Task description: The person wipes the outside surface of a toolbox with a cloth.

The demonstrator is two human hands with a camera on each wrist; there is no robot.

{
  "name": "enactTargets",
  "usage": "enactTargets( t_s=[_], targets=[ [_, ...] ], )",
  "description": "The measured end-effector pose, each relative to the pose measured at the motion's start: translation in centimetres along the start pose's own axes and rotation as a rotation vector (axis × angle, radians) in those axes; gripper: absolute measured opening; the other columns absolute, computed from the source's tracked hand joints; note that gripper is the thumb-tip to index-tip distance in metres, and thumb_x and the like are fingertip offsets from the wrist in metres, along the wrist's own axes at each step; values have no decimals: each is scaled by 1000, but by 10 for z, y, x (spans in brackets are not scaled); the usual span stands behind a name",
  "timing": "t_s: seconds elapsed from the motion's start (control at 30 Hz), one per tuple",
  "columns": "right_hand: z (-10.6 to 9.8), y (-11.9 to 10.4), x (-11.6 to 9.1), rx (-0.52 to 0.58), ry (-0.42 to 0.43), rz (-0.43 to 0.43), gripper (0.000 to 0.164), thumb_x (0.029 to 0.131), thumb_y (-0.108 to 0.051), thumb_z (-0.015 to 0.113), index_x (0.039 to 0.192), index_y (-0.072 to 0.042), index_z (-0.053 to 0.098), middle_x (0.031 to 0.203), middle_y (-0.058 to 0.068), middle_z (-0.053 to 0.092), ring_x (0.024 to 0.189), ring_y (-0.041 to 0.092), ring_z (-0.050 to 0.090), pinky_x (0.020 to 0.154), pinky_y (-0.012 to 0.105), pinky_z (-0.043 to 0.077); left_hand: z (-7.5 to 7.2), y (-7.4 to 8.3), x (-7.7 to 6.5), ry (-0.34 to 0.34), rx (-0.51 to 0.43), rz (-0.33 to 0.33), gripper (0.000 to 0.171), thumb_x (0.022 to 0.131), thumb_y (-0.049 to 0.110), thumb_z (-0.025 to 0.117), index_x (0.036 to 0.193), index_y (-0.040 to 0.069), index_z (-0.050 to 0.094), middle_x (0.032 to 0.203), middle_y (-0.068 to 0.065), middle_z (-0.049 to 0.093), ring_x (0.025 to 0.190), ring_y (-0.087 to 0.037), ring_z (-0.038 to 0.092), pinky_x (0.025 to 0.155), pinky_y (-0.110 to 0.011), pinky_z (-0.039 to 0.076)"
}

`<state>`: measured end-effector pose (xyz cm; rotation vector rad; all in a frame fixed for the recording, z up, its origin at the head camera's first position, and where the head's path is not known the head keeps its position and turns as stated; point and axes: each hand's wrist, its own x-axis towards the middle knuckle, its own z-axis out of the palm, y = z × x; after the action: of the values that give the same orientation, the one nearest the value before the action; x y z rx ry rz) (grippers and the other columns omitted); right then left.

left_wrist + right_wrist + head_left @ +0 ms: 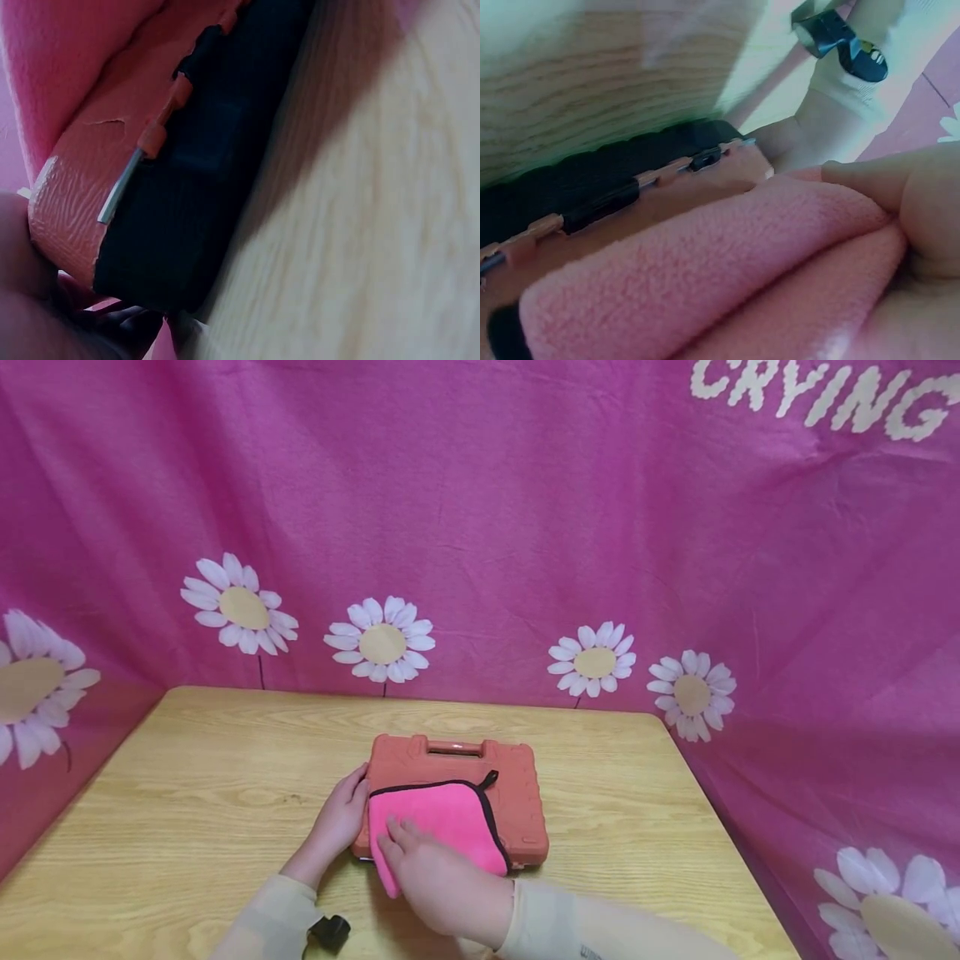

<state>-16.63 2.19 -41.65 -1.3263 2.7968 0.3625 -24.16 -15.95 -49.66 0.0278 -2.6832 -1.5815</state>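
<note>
An orange-red plastic carrying case (457, 768) with a moulded handle lies flat on the table. Its lower half looks black in the left wrist view, where a metal hinge pin (120, 187) shows along the near side. My left hand (341, 814) holds the case by its left edge, with the fingertips partly hidden. Over the near part of the lid lies a bright pink fleecy cloth (450, 806) with black edging and a loop, its near left corner hanging past the case. My right hand (442, 881) rests on this cloth, fingers extended across it.
The case stands on a light wood-patterned table (622, 793). Magenta fabric (480, 527) printed with white daisies hangs behind and along the sides. A small black device (330, 932) sits at my left wrist.
</note>
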Motion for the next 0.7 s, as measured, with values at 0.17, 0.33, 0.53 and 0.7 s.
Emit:
enactTargets(
  t_s=[0.17,0.33,0.53,0.7],
  targets=[
    [1,0,-4,45,13,-10,52,100,-8,61,151,-8,51,158,11,48,144,22,50,114,28,45,0,-1,1,2,0,0,50,112,15,34,155,-10,34,156,-38,36,148,-52,31,123,-62,25],
    [1,8,-3,-6,68,-56,48,99,-5,61,147,-7,56,154,11,53,143,18,51,114,25,45,0,0,2,-7,7,-2,50,112,16,33,155,-9,34,156,-37,36,148,-52,31,123,-62,25],
    [-4,21,7,90,27,-29,47,101,-4,59,148,-7,55,154,9,54,144,15,49,113,23,44,-1,2,0,-8,9,-3,50,111,15,34,155,-10,34,156,-38,36,148,-53,31,123,-63,25],
    [-8,33,19,201,-45,12,49,102,-2,57,151,-8,52,156,9,51,144,16,50,113,24,45,1,3,-1,4,19,-2,50,111,14,35,154,-11,35,155,-39,37,147,-53,32,123,-63,26]
  ],
)
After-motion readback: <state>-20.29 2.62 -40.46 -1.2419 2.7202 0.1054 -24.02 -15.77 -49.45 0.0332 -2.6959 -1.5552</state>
